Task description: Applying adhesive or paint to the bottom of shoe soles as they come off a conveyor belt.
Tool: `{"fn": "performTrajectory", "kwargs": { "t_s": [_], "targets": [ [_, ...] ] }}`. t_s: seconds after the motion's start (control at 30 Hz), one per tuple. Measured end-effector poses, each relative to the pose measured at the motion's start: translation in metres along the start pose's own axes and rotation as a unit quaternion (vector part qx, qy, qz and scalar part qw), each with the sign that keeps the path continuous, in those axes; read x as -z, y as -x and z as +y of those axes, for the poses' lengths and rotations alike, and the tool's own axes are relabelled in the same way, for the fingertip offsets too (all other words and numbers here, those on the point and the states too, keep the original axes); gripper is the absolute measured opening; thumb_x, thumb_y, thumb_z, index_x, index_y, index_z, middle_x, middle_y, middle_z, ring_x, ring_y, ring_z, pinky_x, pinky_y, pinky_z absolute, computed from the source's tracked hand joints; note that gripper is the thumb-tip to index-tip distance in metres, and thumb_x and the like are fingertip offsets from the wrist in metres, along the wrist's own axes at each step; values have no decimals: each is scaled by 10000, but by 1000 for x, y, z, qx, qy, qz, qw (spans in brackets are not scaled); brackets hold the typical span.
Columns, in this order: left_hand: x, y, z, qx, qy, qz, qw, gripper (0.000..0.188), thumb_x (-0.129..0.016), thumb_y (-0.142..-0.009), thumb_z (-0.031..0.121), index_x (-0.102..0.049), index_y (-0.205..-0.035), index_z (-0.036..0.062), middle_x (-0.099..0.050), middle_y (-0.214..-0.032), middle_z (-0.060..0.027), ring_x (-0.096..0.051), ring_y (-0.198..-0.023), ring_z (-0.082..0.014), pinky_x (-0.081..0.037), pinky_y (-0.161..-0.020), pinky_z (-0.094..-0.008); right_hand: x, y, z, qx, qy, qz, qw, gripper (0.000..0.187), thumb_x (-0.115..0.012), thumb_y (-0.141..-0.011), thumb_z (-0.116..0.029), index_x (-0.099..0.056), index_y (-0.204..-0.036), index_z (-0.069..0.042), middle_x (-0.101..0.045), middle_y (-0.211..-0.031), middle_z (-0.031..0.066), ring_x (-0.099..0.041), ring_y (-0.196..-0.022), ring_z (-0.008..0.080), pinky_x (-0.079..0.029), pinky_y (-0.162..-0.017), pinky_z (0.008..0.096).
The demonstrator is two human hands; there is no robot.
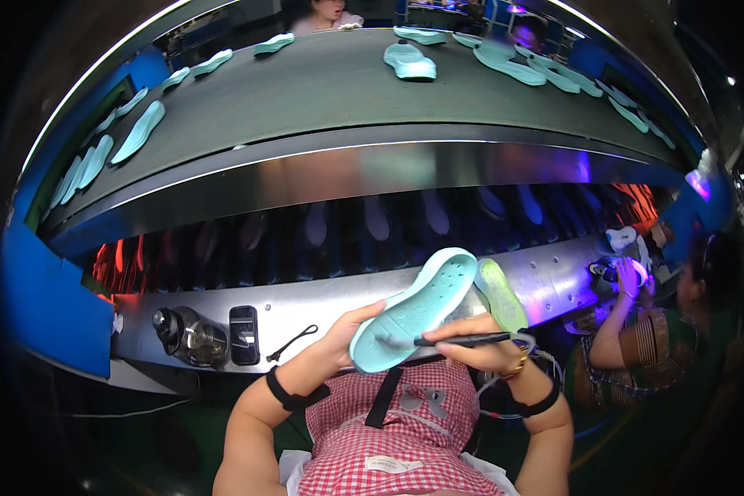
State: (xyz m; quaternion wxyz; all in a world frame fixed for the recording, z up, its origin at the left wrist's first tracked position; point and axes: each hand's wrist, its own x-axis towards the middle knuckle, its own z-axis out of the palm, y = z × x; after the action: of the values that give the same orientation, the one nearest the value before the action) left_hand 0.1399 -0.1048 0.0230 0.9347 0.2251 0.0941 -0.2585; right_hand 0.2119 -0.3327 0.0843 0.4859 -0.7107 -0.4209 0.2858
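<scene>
A light-blue shoe sole [426,302] is tilted up in front of me, its hollow inner side facing me and small holes at its far end. My left hand [347,335] closes on the sole's left edge. In my right hand [488,347] is a slim black-handled brush [463,339], its pale tip blurred over the near end of the sole. Just beyond my right hand, a light-green sole [501,296] leans or lies by the metal ledge [372,281]; its lower end is partly hidden.
On the ledge at left are a dark bottle [192,335], a phone [244,335] and a short black cord [293,341]. Beyond runs a dark conveyor belt [306,91] bearing several light-blue soles [409,62]. A co-worker [636,331] works at right; another person [329,15] is across the belt.
</scene>
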Motion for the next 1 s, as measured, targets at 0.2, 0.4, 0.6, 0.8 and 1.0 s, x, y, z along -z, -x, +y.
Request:
{"fn": "performTrajectory", "kwargs": {
  "t_s": [0.2, 0.4, 0.6, 0.8, 1.0],
  "targets": [
    [15, -6, -19, -52, 38, 1, 998, 486, -421, -883, 265, -329, -1268, -18, -494, -1155, -203, -557, -1003, -292, -489, -827, -423, -8, -7, 38, -49, -118, 195, 972, 175, -601, -748, -23, -648, -912, 15, -622, -715, 72, -524, -510, 65, -427, -455, 176],
    [20, -3, -25, -58, 63, 5, 996, 462, -410, -893, 255, -343, -1263, -13, -514, -1145, -192, -573, -984, -273, -499, -816, -399, -8, -20, 51, -19, -68, 385, 920, 200, -573, -784, -42, -622, -966, 25, -624, -729, 69, -495, -472, 56, -404, -416, 176],
    [29, 5, -28, -79, 71, 9, 994, 467, -418, -892, 247, -354, -1255, -39, -525, -1138, -172, -580, -971, -246, -488, -828, -350, -26, -2, 43, 2, -29, 304, 952, 195, -591, -773, -33, -615, -957, 27, -635, -812, 109, -531, -505, 85, -400, -427, 187],
    [8, 79, 24, -255, -107, 37, 960, 527, -407, -849, 298, -384, -1235, -60, -482, -1195, -211, -521, -1050, -322, -402, -917, -439, -43, 47, 53, 136, -447, 358, 809, 249, -506, -847, -119, -484, -1041, 35, -551, -1041, 249, -394, -371, 105, -330, -364, 196],
    [-45, 97, 161, -482, -79, -101, 867, 562, -285, -878, 382, -316, -1259, -29, -448, -1172, -225, -451, -1010, -435, -364, -790, -600, -53, 60, 88, 70, -543, 426, 720, 200, -472, -857, -64, -517, -1030, 26, -561, -1054, 202, -424, -423, 112, -367, -399, 222]
  ]
}}
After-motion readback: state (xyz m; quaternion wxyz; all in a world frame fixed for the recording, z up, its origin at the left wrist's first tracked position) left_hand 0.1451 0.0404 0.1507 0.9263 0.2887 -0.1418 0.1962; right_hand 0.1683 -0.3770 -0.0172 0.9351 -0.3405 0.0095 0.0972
